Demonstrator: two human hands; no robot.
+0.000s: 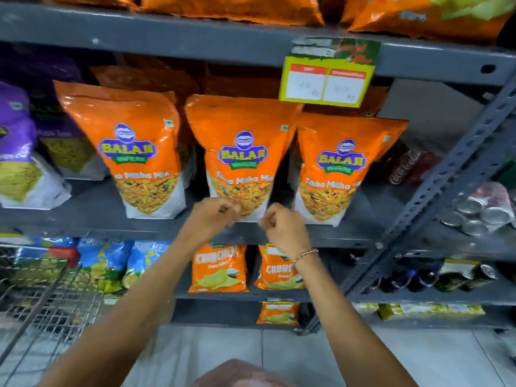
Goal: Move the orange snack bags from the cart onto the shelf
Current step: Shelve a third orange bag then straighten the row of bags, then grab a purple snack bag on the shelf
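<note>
Both my left hand (pixel 213 216) and right hand (pixel 282 224) pinch the bottom corners of the middle glossy orange plastic snack bag (pixel 241 160) standing on the grey metal shelf (pixel 92 202); it looks light, crinkly, slippery, best gripped low.

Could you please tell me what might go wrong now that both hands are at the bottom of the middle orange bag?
1. The middle Balaji bag stands at the shelf's front edge; a nudge from the left hand or right hand might tip it off.
2. It stands close to the right Balaji bag, so shifting it could topple that one.
</note>
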